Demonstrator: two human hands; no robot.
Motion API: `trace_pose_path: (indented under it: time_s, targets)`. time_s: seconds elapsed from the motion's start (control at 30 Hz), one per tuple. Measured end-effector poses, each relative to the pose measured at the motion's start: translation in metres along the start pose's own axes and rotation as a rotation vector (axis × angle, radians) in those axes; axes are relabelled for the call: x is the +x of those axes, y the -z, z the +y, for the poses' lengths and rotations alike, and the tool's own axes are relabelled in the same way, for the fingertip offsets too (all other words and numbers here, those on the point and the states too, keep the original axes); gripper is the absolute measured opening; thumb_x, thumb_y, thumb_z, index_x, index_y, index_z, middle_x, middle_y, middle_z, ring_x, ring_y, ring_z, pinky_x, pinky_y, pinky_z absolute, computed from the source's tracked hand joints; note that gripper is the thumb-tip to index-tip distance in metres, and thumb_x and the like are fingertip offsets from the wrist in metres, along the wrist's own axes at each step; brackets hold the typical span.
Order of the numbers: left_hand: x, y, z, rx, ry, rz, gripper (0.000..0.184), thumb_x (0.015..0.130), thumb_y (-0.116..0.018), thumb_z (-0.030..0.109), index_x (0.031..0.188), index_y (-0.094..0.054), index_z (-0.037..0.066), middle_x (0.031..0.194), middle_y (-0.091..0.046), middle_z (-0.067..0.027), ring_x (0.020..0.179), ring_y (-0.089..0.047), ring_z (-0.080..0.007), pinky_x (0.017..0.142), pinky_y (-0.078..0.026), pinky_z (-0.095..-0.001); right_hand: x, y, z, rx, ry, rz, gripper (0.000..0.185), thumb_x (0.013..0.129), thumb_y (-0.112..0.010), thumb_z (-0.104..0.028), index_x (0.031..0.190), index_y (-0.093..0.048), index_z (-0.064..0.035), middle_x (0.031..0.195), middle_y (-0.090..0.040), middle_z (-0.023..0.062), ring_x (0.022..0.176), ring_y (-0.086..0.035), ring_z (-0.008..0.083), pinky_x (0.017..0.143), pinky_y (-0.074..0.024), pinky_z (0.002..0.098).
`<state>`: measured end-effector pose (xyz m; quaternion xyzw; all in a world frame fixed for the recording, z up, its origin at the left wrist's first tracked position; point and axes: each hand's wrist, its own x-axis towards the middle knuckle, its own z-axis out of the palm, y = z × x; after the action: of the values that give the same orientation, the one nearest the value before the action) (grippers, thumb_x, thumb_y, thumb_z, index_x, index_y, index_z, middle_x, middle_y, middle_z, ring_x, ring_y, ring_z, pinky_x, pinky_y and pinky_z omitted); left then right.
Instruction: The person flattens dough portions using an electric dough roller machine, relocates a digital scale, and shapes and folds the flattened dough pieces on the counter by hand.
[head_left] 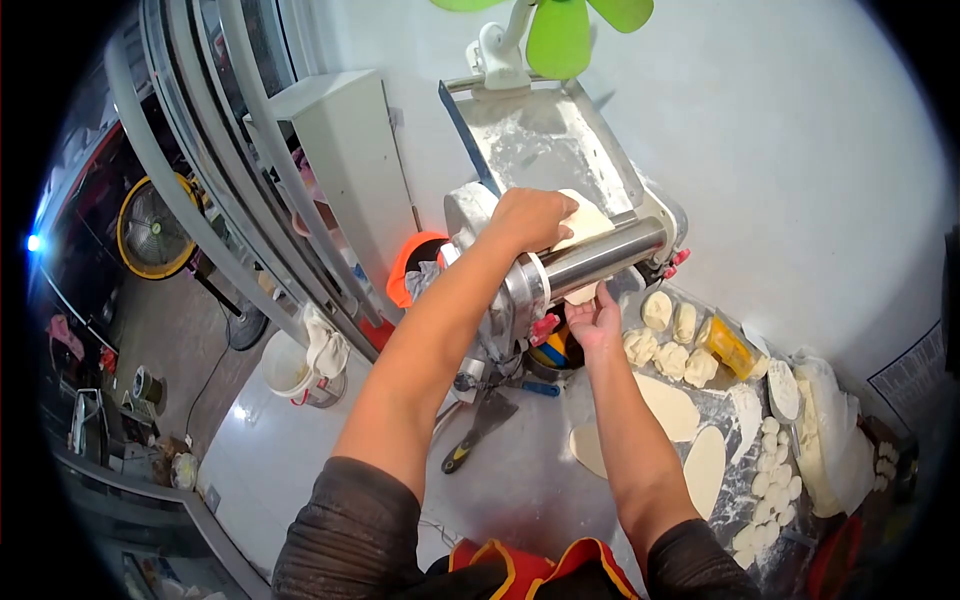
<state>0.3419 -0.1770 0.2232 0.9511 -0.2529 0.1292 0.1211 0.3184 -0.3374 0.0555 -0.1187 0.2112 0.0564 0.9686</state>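
Observation:
A dough sheet point(583, 218) passes through the steel rollers point(608, 258) of a dough sheeter. My left hand point(535, 218) is above the rollers, its bent fingers and thumb at the near edge of the sheet. Below the rollers, the sheet's lower end point(581, 295) comes out. My right hand point(595, 322) is palm up there, its fingertips closed at that end, though the machine partly hides the contact. The floury metal feed tray point(540, 140) slopes up behind my left hand.
Flat dough ovals point(706, 470), dough lumps point(672, 358) and several small dough balls point(775, 485) lie at right. A scraper point(480, 432) is below the machine. A white bucket point(290, 370) stands left, and green fan blades point(558, 40) hang above the tray.

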Motion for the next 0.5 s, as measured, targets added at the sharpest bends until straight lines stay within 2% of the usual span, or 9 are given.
trace_pose_path:
  time_s: [0.07,0.17,0.27,0.37,0.5]
  targets:
    - [0.001,-0.002,-0.001,0.006,-0.005,-0.004,0.034,0.076,-0.064,0.030,0.108,-0.064,0.016,0.096,-0.066,-0.0081,0.090,-0.063,-0.0264,0.076,-0.048,-0.0369,-0.005,-0.001,0.002,0.038,0.038,0.048,0.026,0.090,-0.056,-0.022,0.109,-0.055,-0.0049,0.110,-0.060,0.0093,0.105,-0.056,0.0244,0.090,-0.0461,0.0403]
    - [0.002,-0.002,-0.001,0.011,-0.017,-0.012,0.035,0.076,-0.065,0.030,0.108,-0.064,0.016,0.097,-0.066,-0.0083,0.089,-0.063,-0.0265,0.077,-0.048,-0.0368,-0.008,0.001,0.005,0.087,0.080,-0.011,0.031,0.088,-0.059,-0.022,0.114,-0.054,-0.0055,0.115,-0.059,0.0082,0.108,-0.055,0.0237,0.094,-0.0439,0.0396]
    - [0.003,-0.001,-0.001,-0.010,0.024,-0.051,0.035,0.076,-0.065,0.033,0.107,-0.064,0.016,0.099,-0.065,-0.0079,0.096,-0.061,-0.0257,0.079,-0.048,-0.0373,-0.018,-0.002,0.004,0.037,0.042,-0.065,0.033,0.088,-0.058,-0.022,0.116,-0.053,-0.0060,0.118,-0.058,0.0077,0.110,-0.054,0.0244,0.097,-0.0411,0.0401]
    - [0.000,-0.006,-0.003,0.029,-0.068,0.140,0.039,0.074,-0.065,0.034,0.109,-0.064,0.016,0.102,-0.063,-0.0053,0.100,-0.057,-0.0245,0.080,-0.047,-0.0371,-0.015,0.004,0.002,-0.029,0.028,-0.084,0.036,0.089,-0.057,-0.023,0.120,-0.051,-0.0069,0.120,-0.057,0.0079,0.114,-0.051,0.0256,0.100,-0.0378,0.0430]
    - [0.005,-0.002,0.000,0.140,-0.021,-0.019,0.039,0.075,-0.065,0.036,0.107,-0.065,0.014,0.102,-0.061,-0.0047,0.104,-0.052,-0.0237,0.082,-0.046,-0.0369,-0.023,0.013,-0.003,-0.064,0.006,-0.090,0.036,0.091,-0.053,-0.018,0.125,-0.046,-0.0073,0.126,-0.052,0.0101,0.118,-0.047,0.0290,0.101,-0.0344,0.0495]
